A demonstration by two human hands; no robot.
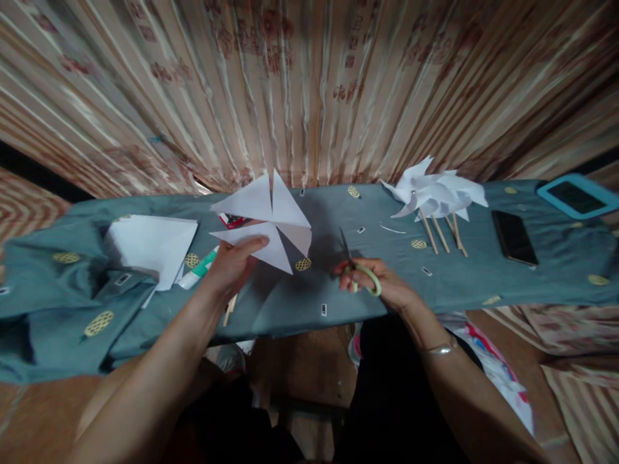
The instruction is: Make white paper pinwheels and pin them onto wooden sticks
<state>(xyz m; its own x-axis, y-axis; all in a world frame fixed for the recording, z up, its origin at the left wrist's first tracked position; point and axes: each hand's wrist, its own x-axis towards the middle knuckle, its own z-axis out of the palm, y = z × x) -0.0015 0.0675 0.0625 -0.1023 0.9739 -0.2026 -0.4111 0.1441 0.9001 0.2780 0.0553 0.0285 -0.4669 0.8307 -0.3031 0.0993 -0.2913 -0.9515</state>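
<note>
My left hand pinches a white paper square slit from its corners toward the middle, with the thumb on top of one flap. The cut flaps spread apart above the cloth. In my right hand is a pair of scissors with light green handles, fingers wrapped round the loops. Their dark blades point away from me, to the right of the paper and apart from it. A red box lies partly hidden behind the paper, and a green and white tube is beside my left wrist.
White paper sheets lie at the left. Several paper pinwheels on wooden sticks sit at the back right, near a black phone and a blue-framed tablet. Wooden sticks lie by the front edge of the green tablecloth. A curtain hangs behind.
</note>
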